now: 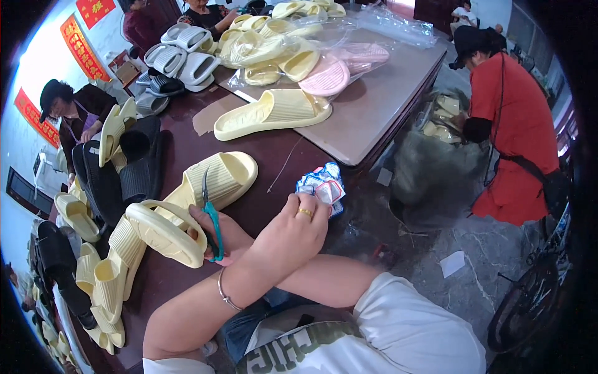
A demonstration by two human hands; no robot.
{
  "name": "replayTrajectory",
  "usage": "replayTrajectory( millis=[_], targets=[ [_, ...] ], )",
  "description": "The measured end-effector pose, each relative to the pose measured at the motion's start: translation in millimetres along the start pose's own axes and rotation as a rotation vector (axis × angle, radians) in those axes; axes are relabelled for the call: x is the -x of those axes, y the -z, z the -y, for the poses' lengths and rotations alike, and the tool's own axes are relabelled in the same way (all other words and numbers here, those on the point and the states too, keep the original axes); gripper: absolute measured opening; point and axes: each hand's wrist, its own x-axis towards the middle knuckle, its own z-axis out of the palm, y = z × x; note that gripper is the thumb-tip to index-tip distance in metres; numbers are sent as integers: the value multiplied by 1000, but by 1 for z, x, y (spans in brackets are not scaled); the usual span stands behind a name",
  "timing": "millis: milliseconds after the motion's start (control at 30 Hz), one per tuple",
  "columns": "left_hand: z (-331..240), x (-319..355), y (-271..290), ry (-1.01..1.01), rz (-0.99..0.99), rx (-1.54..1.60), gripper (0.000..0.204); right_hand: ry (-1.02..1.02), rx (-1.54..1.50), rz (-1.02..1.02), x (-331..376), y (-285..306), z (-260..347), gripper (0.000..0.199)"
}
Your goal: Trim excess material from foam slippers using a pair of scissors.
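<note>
My forearms cross, the left over the right. At the table edge, my left hand (301,218) has its fingers closed on a tag from a small pile of blue-and-white tags (333,171). Over to the left, my right hand (227,240) grips a cream slipper (159,234), its thumb against the slipper's edge. Scissors with teal handles (215,227) are hooked in that same hand, blades pointing up. Behind them a second cream slipper (218,181) lies on the dark red table, partly hidden by the held one.
Cream slippers (118,268) and black slippers (140,162) are heaped on the left. Bagged cream and pink slippers (327,75) cover a brown board (374,118) beyond. A person in red (514,137) bends over a large sack (436,181) at right; others work across the table.
</note>
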Motion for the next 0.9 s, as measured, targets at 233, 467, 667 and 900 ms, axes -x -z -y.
replayTrajectory(
  millis=[233, 467, 667, 900],
  targets=[
    [0, 23, 6, 116, -35, 305, 24, 18, -32, 61, 0, -2, -2, 28],
    [-16, 49, 19, 201, -231, 452, 23, -30, -172, 187, 8, 14, -5, 34],
    [-16, 124, 68, 4, -677, 500, 14, 275, -366, 813, 37, -24, 27, 55],
    [71, 165, 12, 888, -457, 252, 46, 583, -252, 413, 64, 9, 68, 54]
  ],
)
